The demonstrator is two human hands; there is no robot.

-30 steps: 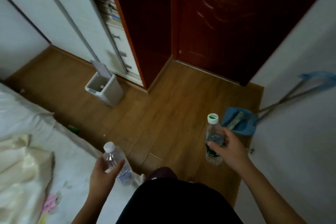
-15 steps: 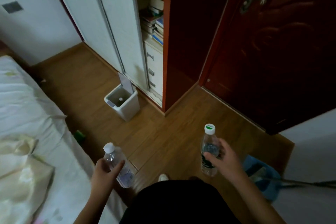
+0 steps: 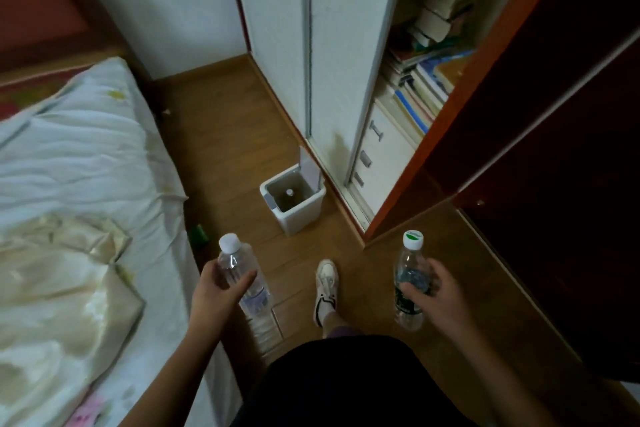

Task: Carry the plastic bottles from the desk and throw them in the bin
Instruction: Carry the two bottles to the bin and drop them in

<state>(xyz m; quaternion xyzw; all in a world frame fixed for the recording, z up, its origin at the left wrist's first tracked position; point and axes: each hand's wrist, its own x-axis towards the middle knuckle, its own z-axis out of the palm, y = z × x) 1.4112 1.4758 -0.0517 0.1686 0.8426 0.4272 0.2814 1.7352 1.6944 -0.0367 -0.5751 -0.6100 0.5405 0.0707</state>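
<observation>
My left hand (image 3: 216, 291) grips a clear plastic bottle with a white cap (image 3: 242, 274), held upright and slightly tilted. In my right hand (image 3: 431, 291) is a second clear bottle with a green-and-white cap (image 3: 408, 274) and a dark label. A small white bin (image 3: 294, 215) stands on the wooden floor ahead of both hands, its lid flipped up against the wardrobe. A bottle top shows inside the bin. Both hands are short of the bin, one on each side of it.
A bed with white and cream bedding (image 3: 69, 218) fills the left. A white sliding wardrobe (image 3: 332, 45) with stacked books (image 3: 422, 80) and drawers is behind the bin. A dark red door (image 3: 554, 149) is on the right. My white shoe (image 3: 325, 284) steps forward. A green object (image 3: 199, 235) lies by the bed.
The view has swung left and I have walked closer, so the bin now sits just ahead between my hands. Both hands still hold their bottles.
</observation>
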